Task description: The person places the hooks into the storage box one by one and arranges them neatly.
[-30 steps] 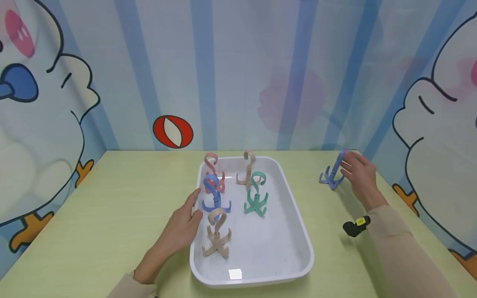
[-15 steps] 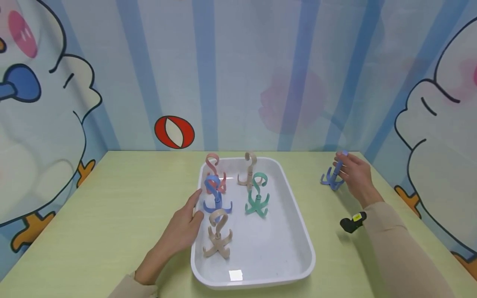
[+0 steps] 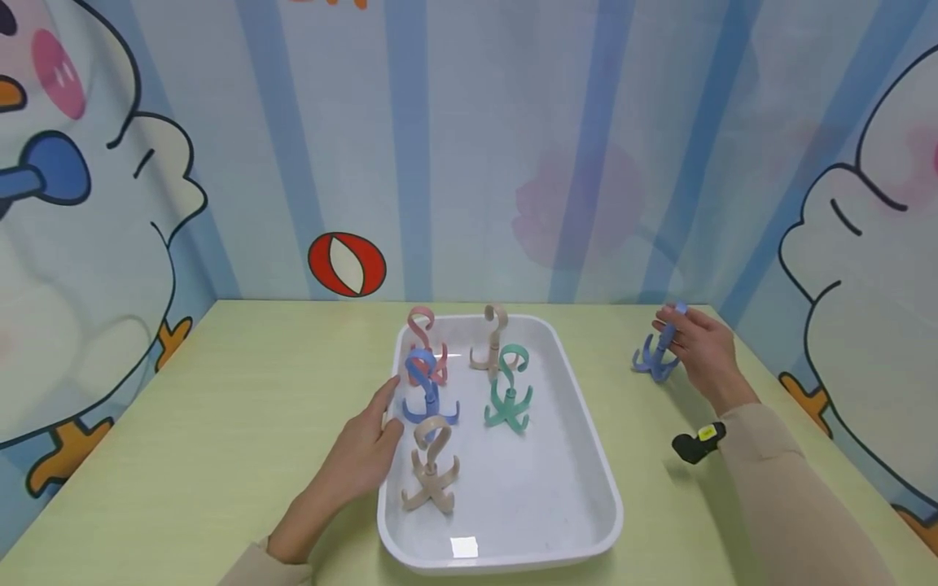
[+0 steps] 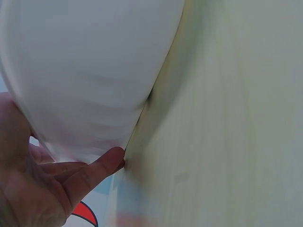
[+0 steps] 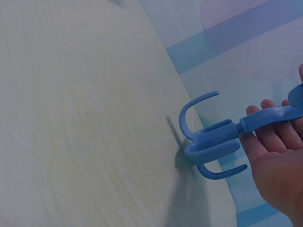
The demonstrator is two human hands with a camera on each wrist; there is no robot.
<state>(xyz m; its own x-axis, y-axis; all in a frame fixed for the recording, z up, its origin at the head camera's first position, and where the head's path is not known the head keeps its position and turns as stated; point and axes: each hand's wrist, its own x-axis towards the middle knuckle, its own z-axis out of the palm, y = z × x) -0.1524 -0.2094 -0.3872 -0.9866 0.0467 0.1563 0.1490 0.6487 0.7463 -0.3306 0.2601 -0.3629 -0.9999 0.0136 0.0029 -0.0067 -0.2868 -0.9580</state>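
Note:
My left hand (image 3: pixel 359 454) holds the left side of a white plastic tray (image 3: pixel 545 496); its thumb is at the rim and, in the left wrist view, fingers (image 4: pixel 97 172) lie against the outer wall. My right hand (image 3: pixel 707 354) grips the neck of a blue multi-prong hanging hook (image 3: pixel 655 364), right of the tray. Its prongs point down in the head view, near the table; I cannot tell whether they touch. In the right wrist view the hook (image 5: pixel 213 142) lies across the fingers. Inside the tray stand a pink hook (image 3: pixel 420 319), another blue hook (image 3: pixel 431 400), a green hook (image 3: pixel 509 403) and two beige hooks (image 3: pixel 430 480).
The pale yellow-green table (image 3: pixel 205 431) stretches out on both sides of the tray. Behind it hangs a striped blue curtain (image 3: pixel 476 146) with cartoon prints. A black wrist device (image 3: pixel 698 444) sits at the right sleeve.
My right fingers have moved around the blue hook's neck and now grip it. The left hand keeps its place on the tray. The head view has shifted slightly.

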